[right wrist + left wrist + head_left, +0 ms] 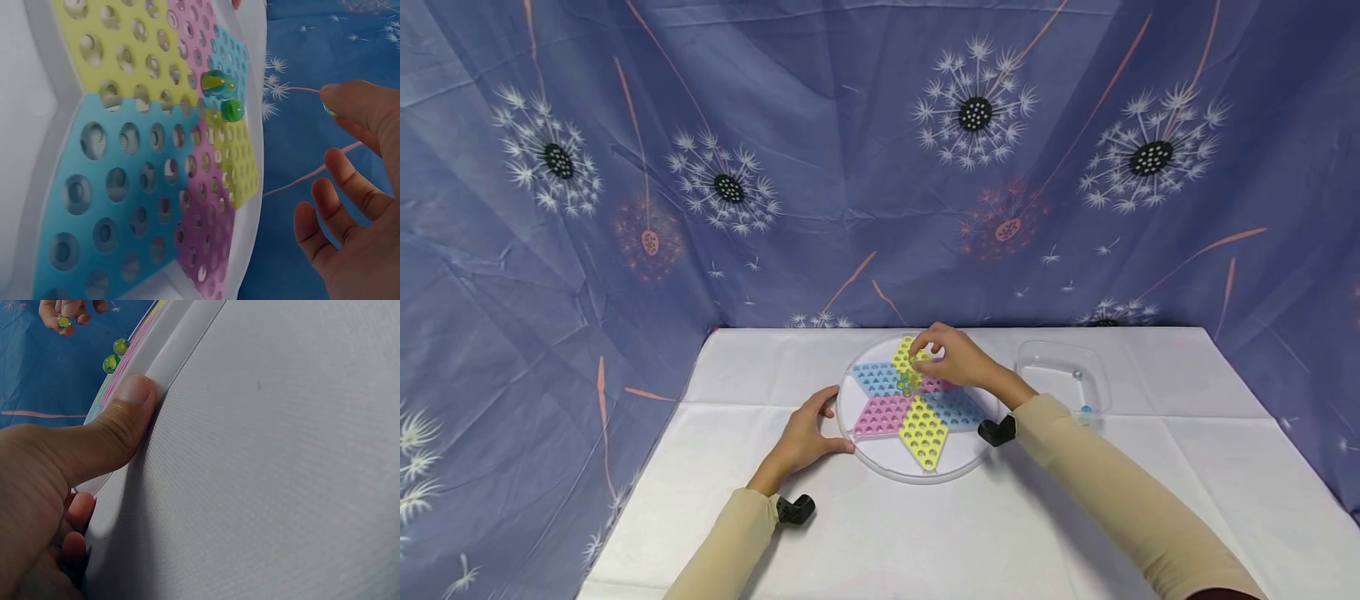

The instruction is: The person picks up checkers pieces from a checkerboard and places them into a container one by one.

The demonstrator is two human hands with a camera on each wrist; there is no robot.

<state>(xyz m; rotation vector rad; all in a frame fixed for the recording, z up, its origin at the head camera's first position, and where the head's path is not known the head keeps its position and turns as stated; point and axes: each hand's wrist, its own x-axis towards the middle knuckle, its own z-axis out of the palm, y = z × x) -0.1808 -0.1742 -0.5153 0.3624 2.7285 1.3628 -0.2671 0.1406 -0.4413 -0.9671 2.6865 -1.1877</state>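
Observation:
A round white Chinese checkers board point(876, 457) with yellow, pink and blue star points lies on the table. Several green and yellow glass marbles point(232, 110) sit near its middle. Above the far yellow point, my right hand point(953, 357) pinches a yellow-green marble point(64, 321) between thumb and finger; in the right wrist view only a sliver of that marble shows at the thumb tip. At the board's left rim, my left hand point(805, 433) is spread, its thumb point(128, 403) resting against the rim. Its other fingers are partly hidden in the left wrist view.
To the right of the board stands a clear plastic tray point(1028, 357) with a few blue-green marbles point(1077, 375) in it. A white cloth point(850, 542) covers the table. Behind and at the sides hangs a blue dandelion-patterned curtain point(850, 167).

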